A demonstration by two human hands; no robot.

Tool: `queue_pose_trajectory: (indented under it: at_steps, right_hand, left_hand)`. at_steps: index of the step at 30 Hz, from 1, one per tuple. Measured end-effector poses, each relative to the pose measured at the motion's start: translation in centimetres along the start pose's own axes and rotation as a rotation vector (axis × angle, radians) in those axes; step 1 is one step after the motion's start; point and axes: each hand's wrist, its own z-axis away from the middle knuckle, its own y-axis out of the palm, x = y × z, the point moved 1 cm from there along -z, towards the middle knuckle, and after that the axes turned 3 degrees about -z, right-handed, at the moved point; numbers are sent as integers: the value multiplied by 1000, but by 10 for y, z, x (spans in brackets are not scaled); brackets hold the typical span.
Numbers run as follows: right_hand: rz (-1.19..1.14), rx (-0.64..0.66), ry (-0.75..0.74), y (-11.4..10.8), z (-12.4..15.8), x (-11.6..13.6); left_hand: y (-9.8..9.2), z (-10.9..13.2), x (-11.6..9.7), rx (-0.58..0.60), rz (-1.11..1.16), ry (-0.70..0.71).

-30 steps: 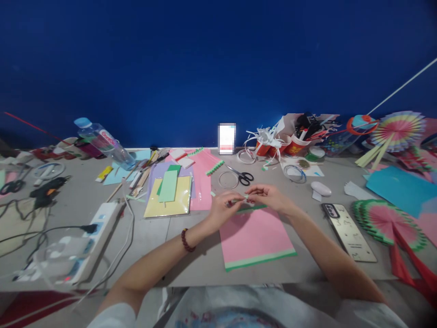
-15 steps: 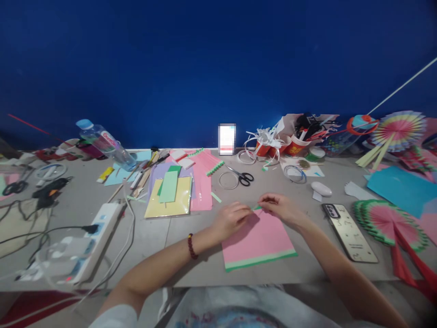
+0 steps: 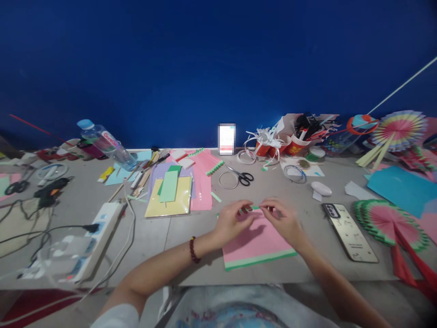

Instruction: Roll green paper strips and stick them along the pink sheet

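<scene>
A pink sheet of paper [image 3: 262, 246] with light and dark green strips along its near edge lies on the table in front of me. A green band also shows at its far edge, between my hands. Over the sheet's far left part is my left hand [image 3: 232, 223], its thumb and curved fingers apart and nothing visible between them. My right hand [image 3: 285, 223] is above the far right part, thumb and fingertips pinched together by the green edge. Whatever those fingertips hold, if anything, is too small to make out.
Black-handled scissors [image 3: 244, 177] lie beyond the sheet. A yellow paper pack [image 3: 184, 200] is at left, near a power strip [image 3: 99, 241] with cables. On the right are a phone [image 3: 351, 234] and a pink-green paper fan [image 3: 385, 223]. Cups of tools [image 3: 297, 146] stand behind.
My left hand has opened, its thumb moving away from its fingers and nearer to me. My right hand has turned and its fingers now point more to the far left. The sheet stays put.
</scene>
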Motion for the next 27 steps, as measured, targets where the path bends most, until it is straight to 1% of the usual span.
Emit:
queue_pose_trajectory:
  at_steps: [2,5,6,8,11,13,15,17,21,27]
  right_hand:
    - [-8,-14,-84,4,3,11]
    - [-72,-28,-120,7,6,17]
    - [-113,-39,-102,7,7,16]
    - [-221,-60,-9,5,6,13]
    - [-356,-26,149,1,1,6]
    - [-387,34,164,1,-3,3]
    - [-400,73,132,2,-7,1]
    - [-413,98,90,4,-8,-1]
    - [-422,122,13,9,-9,-2]
    - [-412,128,-16,11,-11,3]
  left_hand:
    - [-3,-3,0,-47,5,17]
    - [-8,-7,0,-118,-21,137]
    - [-11,-7,0,-140,-33,189]
    - [-15,-8,-1,-167,-70,298]
    - [-20,-9,-1,-195,-128,429]
    - [-21,-10,0,-213,-153,483]
    - [-22,-10,1,-235,-166,527]
    - [-22,-10,1,-254,-171,559]
    - [-21,-10,3,-255,-162,554]
    - [-21,-9,2,-230,-146,534]
